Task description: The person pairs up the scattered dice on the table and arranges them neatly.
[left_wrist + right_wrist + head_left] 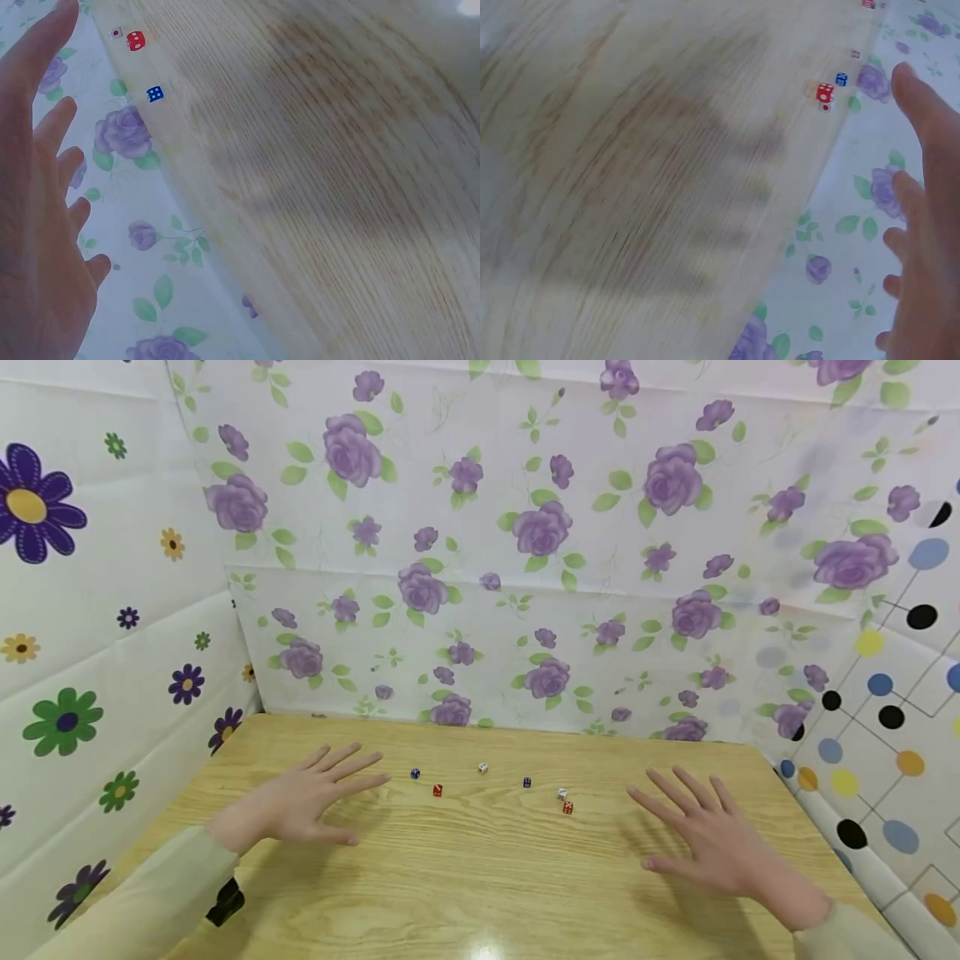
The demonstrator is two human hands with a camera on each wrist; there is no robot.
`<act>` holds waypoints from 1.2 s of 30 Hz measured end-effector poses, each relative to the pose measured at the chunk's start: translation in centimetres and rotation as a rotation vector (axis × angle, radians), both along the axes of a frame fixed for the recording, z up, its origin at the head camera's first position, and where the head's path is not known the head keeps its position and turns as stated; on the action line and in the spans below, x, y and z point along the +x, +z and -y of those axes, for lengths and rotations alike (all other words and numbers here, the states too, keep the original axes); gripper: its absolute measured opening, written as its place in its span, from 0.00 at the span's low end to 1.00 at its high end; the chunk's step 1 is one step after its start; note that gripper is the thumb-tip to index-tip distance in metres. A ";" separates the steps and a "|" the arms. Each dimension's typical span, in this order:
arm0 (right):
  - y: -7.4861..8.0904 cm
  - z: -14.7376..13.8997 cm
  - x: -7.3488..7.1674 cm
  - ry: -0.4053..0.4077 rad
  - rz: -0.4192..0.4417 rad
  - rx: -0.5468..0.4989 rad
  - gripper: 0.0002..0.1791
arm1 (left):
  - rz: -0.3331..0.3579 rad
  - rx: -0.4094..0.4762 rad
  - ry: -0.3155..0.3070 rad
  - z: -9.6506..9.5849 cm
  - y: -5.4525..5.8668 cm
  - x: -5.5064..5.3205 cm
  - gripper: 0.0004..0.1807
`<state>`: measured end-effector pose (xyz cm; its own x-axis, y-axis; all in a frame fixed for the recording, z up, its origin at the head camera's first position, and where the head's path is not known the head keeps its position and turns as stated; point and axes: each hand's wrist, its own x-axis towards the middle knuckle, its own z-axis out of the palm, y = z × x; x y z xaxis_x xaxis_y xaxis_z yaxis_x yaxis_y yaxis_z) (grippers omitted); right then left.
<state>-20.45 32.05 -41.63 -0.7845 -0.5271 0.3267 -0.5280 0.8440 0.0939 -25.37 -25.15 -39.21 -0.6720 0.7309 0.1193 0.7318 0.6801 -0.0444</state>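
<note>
My left hand (pixel 303 797) hovers over the left part of the wooden table with its fingers spread and nothing in it. Closest to its fingertips are a blue die (pixel 416 773) and a red die (pixel 437 791). On the right, my right hand (pixel 712 839) is held above the table, fingers spread, also holding nothing. A white die (pixel 562 793) and another red die (pixel 567 807) lie side by side to the left of it. Between these pairs sit a second white die (pixel 483 768) and a dark blue die (pixel 527 782).
The wood-grain table (pixel 465 877) ends at a back sheet (pixel 495 610) printed with purple roses. A daisy-patterned sheet (pixel 135 610) stands along the left, a dotted one (pixel 900 777) along the right. Below the left sleeve is a black object (pixel 226 902).
</note>
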 end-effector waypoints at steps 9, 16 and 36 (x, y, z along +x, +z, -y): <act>1.2 1.3 -2.2 0.044 -0.017 -0.002 0.46 | 0.021 0.034 -0.010 -0.5 -0.8 -0.7 0.44; 0.9 2.6 -2.8 0.026 0.050 -0.033 0.42 | 0.030 0.059 -0.043 -0.7 -1.3 -0.7 0.44; -1.0 5.2 -4.3 0.063 0.054 -0.128 0.33 | -0.010 0.120 -0.110 -3.0 -2.9 -2.3 0.42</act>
<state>-24.70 26.89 -42.66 -0.7697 -0.5323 0.3525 -0.5816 0.8124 -0.0430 -27.71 -22.11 -42.16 -0.5873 0.7799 0.2164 0.8018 0.5971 0.0241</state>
